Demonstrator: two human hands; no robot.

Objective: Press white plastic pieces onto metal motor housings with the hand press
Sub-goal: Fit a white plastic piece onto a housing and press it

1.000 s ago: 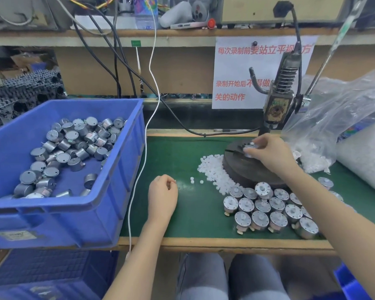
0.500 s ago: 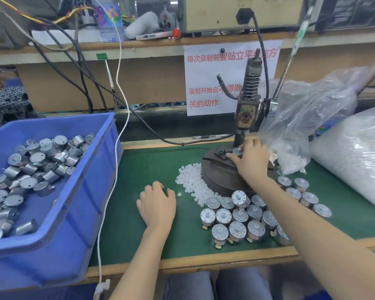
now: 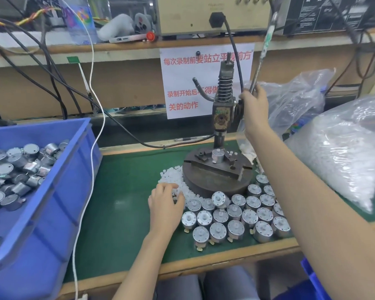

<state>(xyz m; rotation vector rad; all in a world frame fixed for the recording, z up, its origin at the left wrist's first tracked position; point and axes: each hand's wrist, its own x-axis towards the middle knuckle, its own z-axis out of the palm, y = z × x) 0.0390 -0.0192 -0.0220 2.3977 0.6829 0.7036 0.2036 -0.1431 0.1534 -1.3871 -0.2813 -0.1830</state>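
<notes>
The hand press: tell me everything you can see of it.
The hand press looks like dark, worn metal. An upright column with a coil spring round its upper part rises behind a round base on the green mat. A slotted fixture block on the base holds one motor housing upright beneath the ram, which is raised clear of it. The right hand grips the long lever.

left hand (image 3: 165,202): palm down, fingers curled | right hand (image 3: 254,105): raised, fingers closed, arm extended
</notes>
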